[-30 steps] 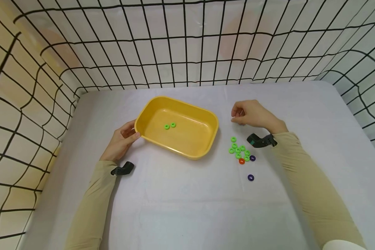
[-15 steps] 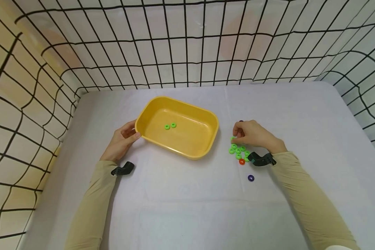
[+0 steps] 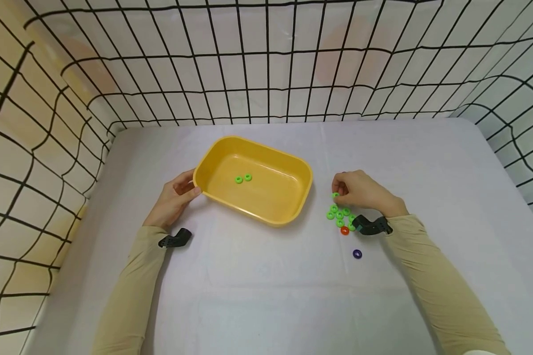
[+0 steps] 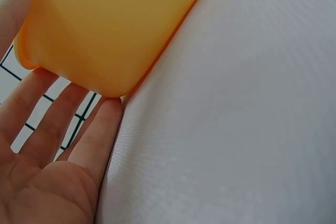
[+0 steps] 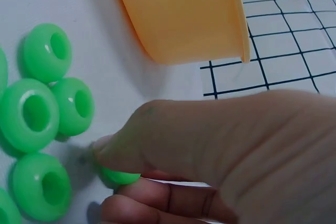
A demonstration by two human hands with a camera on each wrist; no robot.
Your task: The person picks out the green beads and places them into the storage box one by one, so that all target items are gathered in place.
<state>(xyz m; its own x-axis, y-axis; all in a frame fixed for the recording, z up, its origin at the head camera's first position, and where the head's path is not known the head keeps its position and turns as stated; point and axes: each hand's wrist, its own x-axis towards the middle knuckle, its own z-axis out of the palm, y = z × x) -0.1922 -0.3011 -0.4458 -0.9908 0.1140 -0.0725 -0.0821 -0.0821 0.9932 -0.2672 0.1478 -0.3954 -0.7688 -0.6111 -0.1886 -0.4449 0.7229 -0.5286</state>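
Observation:
My left hand (image 3: 171,201) holds the left end of a yellow plastic tray (image 3: 266,217), thumb at the rim and fingers against the outer wall in the left wrist view. Two green rings (image 3: 247,177) lie on the tray's floor. To the right of the tray, my right hand (image 3: 365,191) pinches a green ring (image 5: 122,177) between thumb and fingers, low over the cloth. Just in front of that hand is a cluster of several green rings (image 3: 339,215), with a red ring (image 3: 345,230) at its near edge. A dark purple ring (image 3: 357,254) lies apart, nearer to me.
A white cloth (image 3: 257,291) covers the table. Black wire grid (image 3: 268,64) stands along the back and both sides. A black wrist camera (image 3: 175,238) sits at my left wrist and another black camera (image 3: 372,226) at my right, partly covering the ring cluster.
My right hand has come down toward me from beyond the cluster to its far end, and now pinches a green ring. The left hand and the tray have stayed in place.

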